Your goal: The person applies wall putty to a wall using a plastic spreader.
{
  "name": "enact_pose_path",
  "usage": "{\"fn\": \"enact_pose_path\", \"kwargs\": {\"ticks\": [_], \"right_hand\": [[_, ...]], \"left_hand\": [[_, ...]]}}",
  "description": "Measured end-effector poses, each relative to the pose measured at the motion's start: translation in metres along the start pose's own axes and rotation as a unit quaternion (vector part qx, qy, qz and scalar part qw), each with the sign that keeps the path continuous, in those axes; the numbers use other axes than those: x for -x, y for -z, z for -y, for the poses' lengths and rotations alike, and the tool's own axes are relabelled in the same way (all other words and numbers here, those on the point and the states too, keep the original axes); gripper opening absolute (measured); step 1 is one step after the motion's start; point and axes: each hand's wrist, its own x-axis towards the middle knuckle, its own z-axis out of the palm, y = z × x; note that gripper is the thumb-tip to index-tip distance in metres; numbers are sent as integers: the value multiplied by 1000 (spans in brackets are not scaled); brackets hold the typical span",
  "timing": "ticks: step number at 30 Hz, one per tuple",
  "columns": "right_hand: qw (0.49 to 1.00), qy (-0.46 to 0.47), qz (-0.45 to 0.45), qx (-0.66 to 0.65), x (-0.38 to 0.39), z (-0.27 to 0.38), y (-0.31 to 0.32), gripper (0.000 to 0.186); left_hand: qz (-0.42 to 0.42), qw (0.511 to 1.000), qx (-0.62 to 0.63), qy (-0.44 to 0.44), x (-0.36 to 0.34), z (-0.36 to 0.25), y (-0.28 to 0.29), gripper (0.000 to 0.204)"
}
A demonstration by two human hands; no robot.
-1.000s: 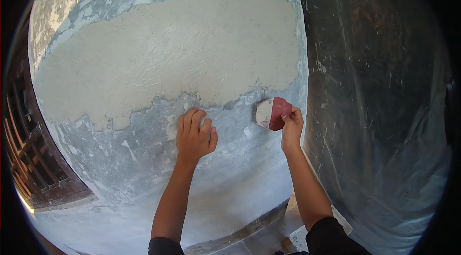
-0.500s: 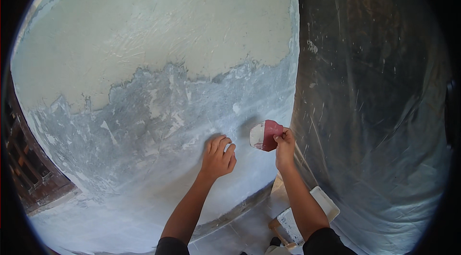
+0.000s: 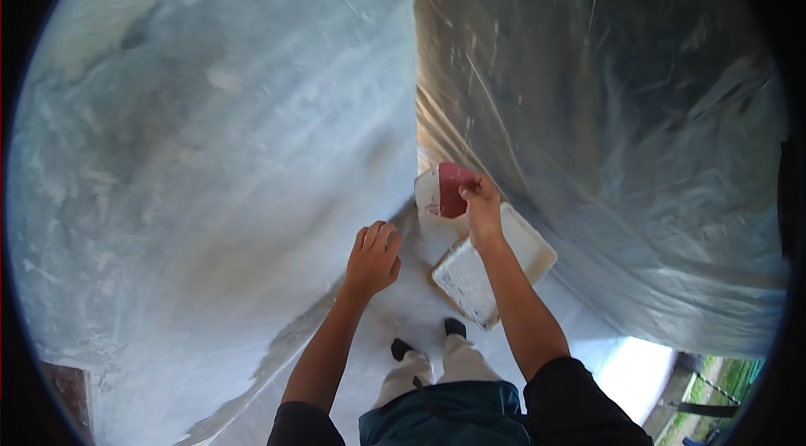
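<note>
My right hand [image 3: 483,212] grips a red putty spreader [image 3: 454,191] by one side, and its wide blade end is coated in white putty. Thumb and fingers press on the red part. Just beyond and below the spreader stands a white rectangular tray [image 3: 535,254] smeared with putty, partly hidden behind my right forearm. Nothing is in my left hand [image 3: 373,261], which hovers with loosely bent, parted fingers to the left of the tray, in front of the plastered wall [image 3: 227,160].
Clear plastic sheeting [image 3: 604,110] hangs on the right, spattered with white, meeting the wall at a vertical edge. My feet [image 3: 428,338] stand on the pale floor [image 3: 386,307] below the tray. Greenery [image 3: 722,391] shows at the lower right; a brown wooden piece [image 3: 69,400] at the lower left.
My view has swung down and right, bringing the tray, floor and my legs into sight. The spreader in my right hand is now near the tray, away from the wall. My left hand's fingers have loosened.
</note>
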Motion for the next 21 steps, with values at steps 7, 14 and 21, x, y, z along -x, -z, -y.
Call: {"fn": "enact_pose_path", "kwargs": {"ticks": [7,14,21], "right_hand": [[979,-101,-107,138,-7,-61,133,21],[959,-117,-146,215,8,-124,236,25],[853,-84,-174,485,15,-164,270,30]], "left_hand": [[148,984,91,33,33,-59,-93,42],[234,958,150,74,61,-95,-153,44],[266,951,120,98,89,-123,-198,42]]}}
